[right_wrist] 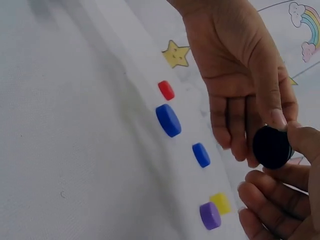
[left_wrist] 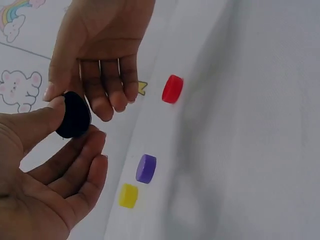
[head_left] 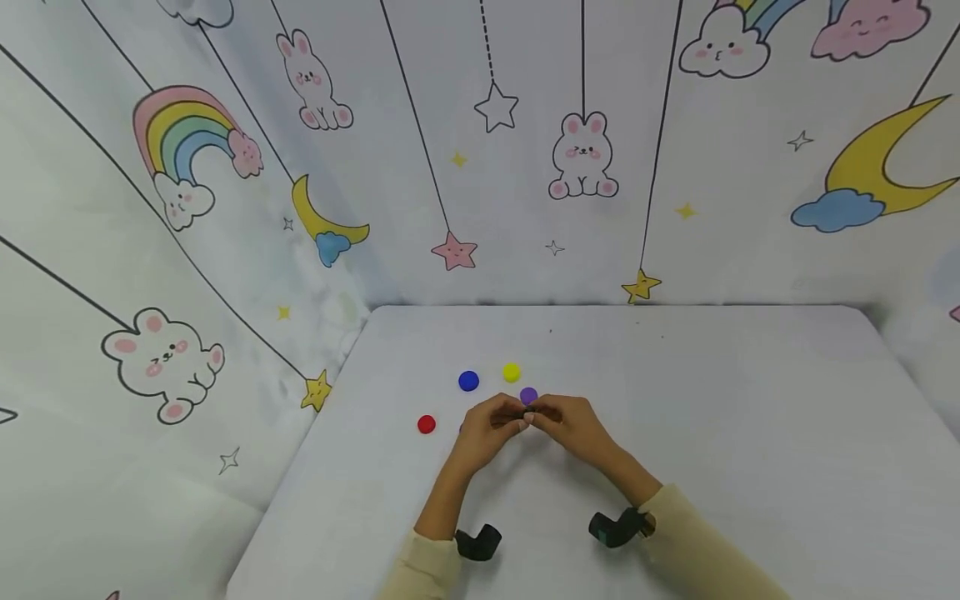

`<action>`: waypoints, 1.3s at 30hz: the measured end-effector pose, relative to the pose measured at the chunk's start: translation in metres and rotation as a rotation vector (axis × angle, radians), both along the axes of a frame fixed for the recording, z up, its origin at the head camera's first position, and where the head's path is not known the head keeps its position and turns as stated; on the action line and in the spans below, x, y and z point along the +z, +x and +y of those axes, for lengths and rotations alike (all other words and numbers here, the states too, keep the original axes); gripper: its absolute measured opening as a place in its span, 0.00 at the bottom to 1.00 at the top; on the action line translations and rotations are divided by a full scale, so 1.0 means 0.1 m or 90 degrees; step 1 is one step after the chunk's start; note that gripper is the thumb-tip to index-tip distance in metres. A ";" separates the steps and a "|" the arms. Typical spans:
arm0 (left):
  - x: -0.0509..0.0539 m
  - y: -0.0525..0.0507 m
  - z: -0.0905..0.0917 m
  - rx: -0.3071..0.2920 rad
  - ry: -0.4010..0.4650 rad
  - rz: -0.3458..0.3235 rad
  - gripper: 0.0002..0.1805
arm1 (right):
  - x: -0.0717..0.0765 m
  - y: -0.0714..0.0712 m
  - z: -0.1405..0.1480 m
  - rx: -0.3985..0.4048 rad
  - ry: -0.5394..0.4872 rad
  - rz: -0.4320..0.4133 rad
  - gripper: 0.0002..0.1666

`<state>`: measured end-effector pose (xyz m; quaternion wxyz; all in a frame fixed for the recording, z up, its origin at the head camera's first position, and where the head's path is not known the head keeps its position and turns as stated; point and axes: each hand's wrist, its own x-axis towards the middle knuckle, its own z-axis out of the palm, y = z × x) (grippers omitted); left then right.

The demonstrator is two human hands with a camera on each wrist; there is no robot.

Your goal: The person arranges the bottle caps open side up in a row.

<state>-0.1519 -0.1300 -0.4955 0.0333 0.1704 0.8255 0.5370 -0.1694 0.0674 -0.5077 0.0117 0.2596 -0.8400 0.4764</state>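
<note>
Dark disc [head_left: 528, 411]: raised above the table, gripped from both sides; taken as dial centre in the head view.
Left hand [head_left: 487, 429]: between 8 and 9 o'clock; thumb and forefinger narrowed on the disc's edge, remaining fingers loosely bent.
Right hand [head_left: 573, 427]: between 3 and 4 o'clock; thumb and forefinger pinching the same disc, thumb tips of both hands near each other.
Purple disc [head_left: 528, 396]: at 12 o'clock, just beyond the fingertips.
Yellow disc [head_left: 512, 372]: at 11 o'clock, near the purple one.
First blue disc [head_left: 468, 381]: at 10 o'clock, apart from its neighbours.
Second blue disc [right_wrist: 168, 120]: plain in the right wrist view; nearly hidden by the left hand in the head view.
First red disc [head_left: 427, 424]: at 9 o'clock, farthest left of the pieces.
Second red disc [left_wrist: 172, 89]: left wrist view, between 2 and 3 o'clock of the dark disc.
Wrist devices: left device [head_left: 480, 544] at 7 o'clock, right device [head_left: 615, 528] at 5; both black.
Sleeves: left sleeve [head_left: 423, 567] at 7 o'clock, right sleeve [head_left: 697, 542] at 4; both pale yellow.
Table [head_left: 712, 433]: white, beneath all pieces.
Backdrop [head_left: 517, 192]: white, cartoon-printed; rabbit [head_left: 583, 158] toward 12 o'clock, yellow moon [head_left: 855, 167] toward 2.
</note>
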 end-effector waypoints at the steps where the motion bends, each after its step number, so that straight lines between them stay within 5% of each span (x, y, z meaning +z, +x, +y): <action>1: 0.00 0.00 0.00 -0.005 0.024 -0.030 0.10 | 0.00 0.00 0.01 0.000 -0.002 -0.004 0.16; 5: 0.01 0.00 -0.01 -0.013 0.112 -0.159 0.12 | 0.00 0.00 0.02 0.019 -0.024 0.013 0.19; 9: -0.01 0.00 0.00 0.010 0.136 -0.206 0.13 | -0.05 0.01 0.02 0.043 -0.035 0.055 0.21; 15: -0.04 0.01 0.12 0.048 0.133 -0.166 0.14 | -0.08 0.05 0.05 0.057 -0.022 0.116 0.28; 24: -0.06 -0.09 0.31 0.057 0.090 -0.120 0.20 | -0.06 0.03 0.19 -0.018 -0.012 0.134 0.21; 32: 0.00 -0.19 0.49 -0.064 0.056 -0.091 0.17 | -0.02 0.03 0.54 -0.046 -0.035 0.131 0.17; 39: -0.02 -0.31 0.66 -0.165 -0.098 0.060 0.17 | -0.05 0.05 0.81 -0.060 0.007 0.125 0.18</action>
